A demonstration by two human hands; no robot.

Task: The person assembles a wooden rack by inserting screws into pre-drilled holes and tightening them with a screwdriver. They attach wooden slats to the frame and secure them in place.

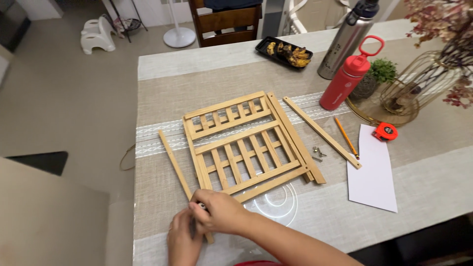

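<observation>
Both hands, our left hand (183, 239) and right hand (221, 212), hold a closed grip on the wooden slat's (175, 165) near end, which runs away across the table (162, 64).

A pale honey-coloured wooden slatted rack (246, 145) is lying on a beige woven table runner (162, 103) that is showing a white patterned stripe. A coral-red water bottle (347, 79) is standing beside a silver steel bottle (345, 42) with a dark navy cap. An orange pencil (346, 137) is lying by a white paper sheet (373, 172). An orange-and-black tape measure (385, 131) is sitting near a gold wire cage (423, 81).
</observation>
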